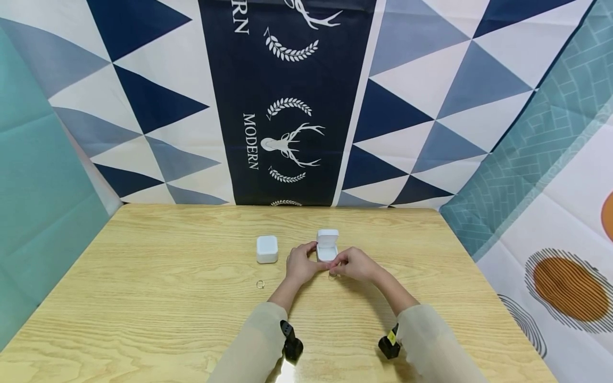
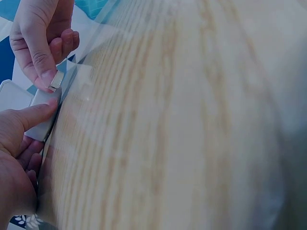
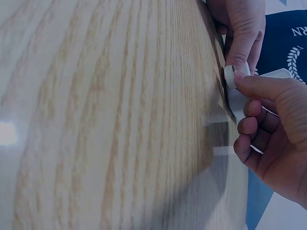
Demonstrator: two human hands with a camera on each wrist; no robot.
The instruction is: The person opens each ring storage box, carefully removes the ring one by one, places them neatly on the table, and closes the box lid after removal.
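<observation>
A small white ring box [image 1: 328, 236] stands on the table with its lid raised. My left hand [image 1: 300, 265] grips the box's lower part from the left, its thumb along the front side. Between thumb and forefinger, my right hand [image 1: 356, 264] pinches a ring [image 3: 230, 77] just in front of the box. The ring's band [image 2: 57, 79] also shows in the left wrist view, near the left thumb. In the right wrist view, the other fingers of the right hand are curled loosely. The box's inside is partly hidden by the hands in both wrist views.
A second white box [image 1: 266, 249], closed, sits to the left of the left hand. Nearer the front lies another ring [image 1: 260, 284] on the wooden table [image 1: 158, 298]. A patterned cloth [image 1: 287, 80] hangs behind the table's back edge.
</observation>
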